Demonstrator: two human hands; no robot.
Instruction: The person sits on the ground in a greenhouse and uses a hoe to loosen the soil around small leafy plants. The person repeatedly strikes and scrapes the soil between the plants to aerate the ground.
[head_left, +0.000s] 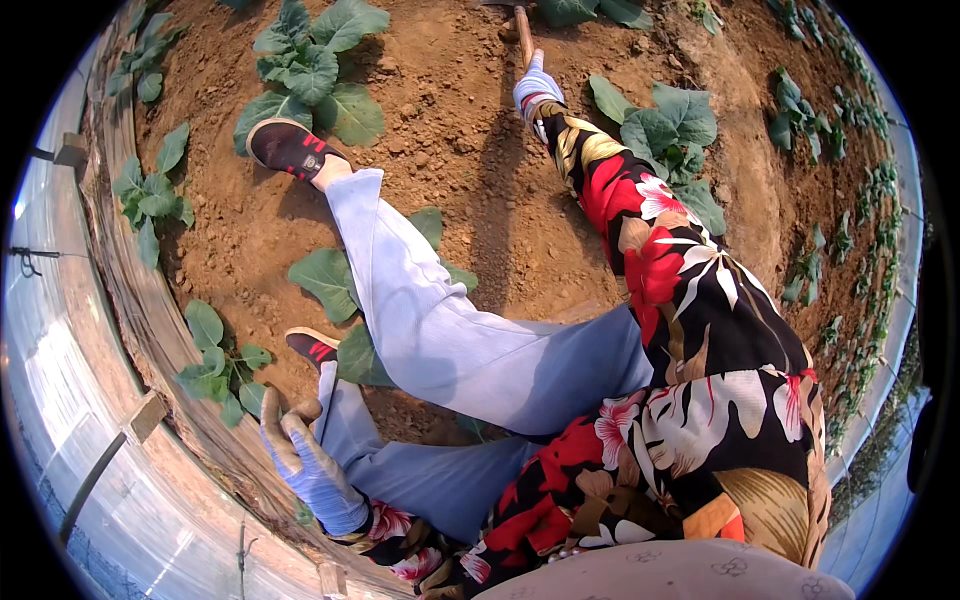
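Observation:
My right hand (538, 84), in a light blue knitted glove, is closed around the wooden handle of a hand tool (523, 30) at the top of the view. A little of the tool's metal head shows at the top edge; its kind cannot be told. My left hand (304, 457) wears a blue glove with soiled tan fingers. It hangs beside my lower leg at the bottom left, fingers apart, holding nothing. Leafy green plants (300, 75) stand in the loose brown soil (450, 150) around my feet.
My dark shoe with red marks (289, 148) touches a plant's leaves. Another shoe (311, 346) stands near a small plant (221, 367). Along the left runs a clear plastic sheet wall (67, 360) with wooden blocks (145, 417). More plants (671, 131) grow at the right.

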